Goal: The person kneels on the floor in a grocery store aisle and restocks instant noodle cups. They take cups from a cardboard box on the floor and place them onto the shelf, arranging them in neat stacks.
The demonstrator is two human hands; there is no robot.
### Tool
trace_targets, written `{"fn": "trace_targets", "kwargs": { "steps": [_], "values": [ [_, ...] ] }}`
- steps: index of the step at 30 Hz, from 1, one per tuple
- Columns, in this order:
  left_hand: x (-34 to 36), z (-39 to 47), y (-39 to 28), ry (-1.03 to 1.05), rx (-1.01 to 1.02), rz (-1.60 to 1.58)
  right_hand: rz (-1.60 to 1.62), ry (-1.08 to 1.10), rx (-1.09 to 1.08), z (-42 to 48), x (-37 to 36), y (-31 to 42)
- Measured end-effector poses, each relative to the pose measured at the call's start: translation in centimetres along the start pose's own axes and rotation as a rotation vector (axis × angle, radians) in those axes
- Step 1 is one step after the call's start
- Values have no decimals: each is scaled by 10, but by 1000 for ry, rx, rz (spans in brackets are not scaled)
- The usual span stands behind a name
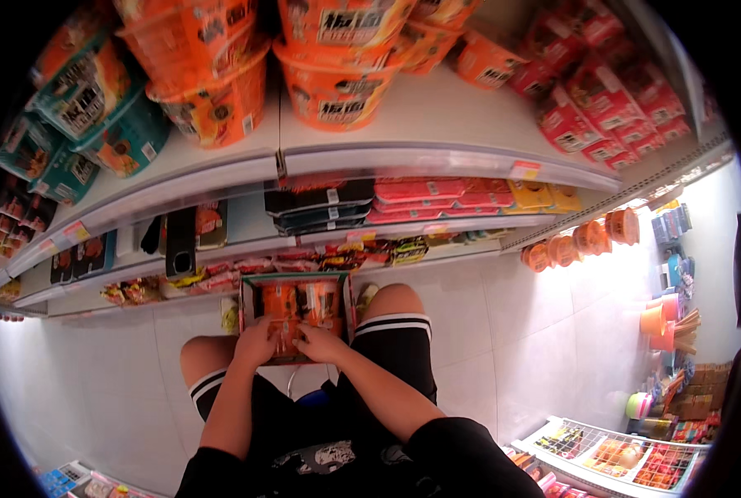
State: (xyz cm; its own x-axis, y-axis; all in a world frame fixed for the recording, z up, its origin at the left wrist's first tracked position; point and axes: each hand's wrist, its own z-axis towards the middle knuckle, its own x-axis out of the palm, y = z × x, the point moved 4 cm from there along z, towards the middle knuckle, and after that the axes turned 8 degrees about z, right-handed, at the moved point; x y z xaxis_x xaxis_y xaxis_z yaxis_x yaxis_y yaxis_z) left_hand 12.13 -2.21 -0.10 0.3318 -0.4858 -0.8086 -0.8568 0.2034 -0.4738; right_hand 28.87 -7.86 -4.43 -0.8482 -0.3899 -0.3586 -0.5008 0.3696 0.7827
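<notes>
An open carton [348, 292] sits between my spread knees, with a dark green edge at its far side. Inside are orange plastic packets [280, 299] with printed labels, lying side by side. My left hand [257, 343] reaches over the near left part of the carton, fingers against the packets there. From the right, my right hand [322, 343] rests on the near packets, its thumb and fingers pointing toward the left hand. The undersides of both hands are hidden, so whether either grips a packet is not plain.
Ahead, a shelf [445, 118] carries stacked orange tubs [339, 93], teal tubs [121, 137] and red packs [600, 106]. Lower shelves hold flat black trays [320, 205], pink trays [417, 190] and bagged snacks [345, 255]. A wire-topped display [619, 451] stands behind right on the tiled floor [457, 367].
</notes>
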Motion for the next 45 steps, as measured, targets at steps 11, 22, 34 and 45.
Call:
{"fn": "trace_targets", "kwargs": {
  "steps": [11, 22, 34, 45],
  "values": [
    [-56, -116, 85, -746, -63, 179, -106, -908, -638, -143, -283, 112],
    [-80, -102, 56, -749, -157, 193, -240, -1266, -748, -87, -494, 311],
    [-87, -91, 72, -756, -152, 139, -148, -1264, -653, -9, -558, 349],
    [-86, -92, 63, -725, -179, 135, 48, -1433, -679, -96, -505, 339]
  ]
}}
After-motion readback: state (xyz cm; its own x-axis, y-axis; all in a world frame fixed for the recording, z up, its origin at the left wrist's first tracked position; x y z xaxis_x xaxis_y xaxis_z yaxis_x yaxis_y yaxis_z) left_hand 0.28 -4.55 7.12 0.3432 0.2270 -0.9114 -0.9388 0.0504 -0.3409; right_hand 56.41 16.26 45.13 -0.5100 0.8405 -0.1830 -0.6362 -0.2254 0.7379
